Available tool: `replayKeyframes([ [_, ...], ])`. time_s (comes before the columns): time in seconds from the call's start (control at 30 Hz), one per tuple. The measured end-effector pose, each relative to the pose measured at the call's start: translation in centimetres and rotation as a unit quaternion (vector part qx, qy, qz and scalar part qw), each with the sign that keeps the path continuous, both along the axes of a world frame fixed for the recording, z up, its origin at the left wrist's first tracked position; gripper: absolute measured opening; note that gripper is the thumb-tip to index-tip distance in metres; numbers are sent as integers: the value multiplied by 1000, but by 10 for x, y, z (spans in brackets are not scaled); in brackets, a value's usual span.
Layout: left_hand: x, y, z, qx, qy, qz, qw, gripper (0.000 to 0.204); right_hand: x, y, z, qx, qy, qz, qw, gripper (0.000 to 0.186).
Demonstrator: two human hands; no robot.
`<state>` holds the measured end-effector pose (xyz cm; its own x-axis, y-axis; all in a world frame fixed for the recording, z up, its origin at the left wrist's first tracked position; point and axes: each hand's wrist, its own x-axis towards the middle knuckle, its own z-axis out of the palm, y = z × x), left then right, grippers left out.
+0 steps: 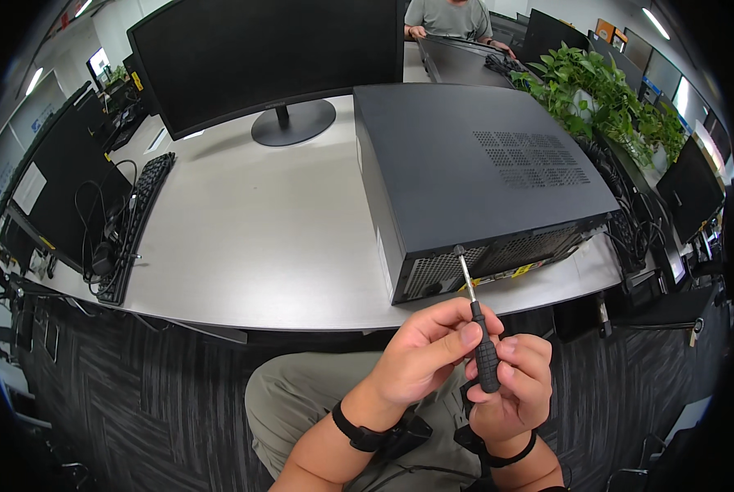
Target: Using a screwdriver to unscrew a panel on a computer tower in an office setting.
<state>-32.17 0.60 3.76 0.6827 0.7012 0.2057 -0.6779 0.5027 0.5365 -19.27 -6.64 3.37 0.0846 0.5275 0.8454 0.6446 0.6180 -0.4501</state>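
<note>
A black-handled screwdriver [487, 361] points away from me, its metal shaft reaching the upper rear edge of a black computer case [457, 164]. The tip meets a dark screw [459, 249] there; whether it is seated in the head is too small to tell. My left hand [428, 348] pinches the front of the handle between thumb and fingers. From the right, my right hand [513, 389] closes its fingertips round the thicker back part of the handle. The case lies on its side with its perforated back panel facing me.
The case rests on a white desk [252, 246], near its front edge. Behind stands a curved monitor [268, 61]. A black keyboard [141, 213] and cables lie at the left, beside another dark screen [68, 197]. Leafy plants [580, 90] stand at right. Across the desk, a person [453, 20] handles dark equipment.
</note>
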Motion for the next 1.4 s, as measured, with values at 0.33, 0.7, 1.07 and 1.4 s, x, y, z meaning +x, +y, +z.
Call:
replayKeyframes([
  [0.33,-7,5,24,-41,119,79,989,31,1,21,6,38,-69,113,990,28],
  [0.7,6,10,4,-87,-28,21,996,23,4,19,2,52,-9,77,996,35],
  [1.07,8,10,8,-85,-74,29,993,26,7,16,5,28,-38,91,995,28],
  [1.4,-3,12,14,-43,46,62,996,28,4,22,12,58,-68,91,992,33],
])
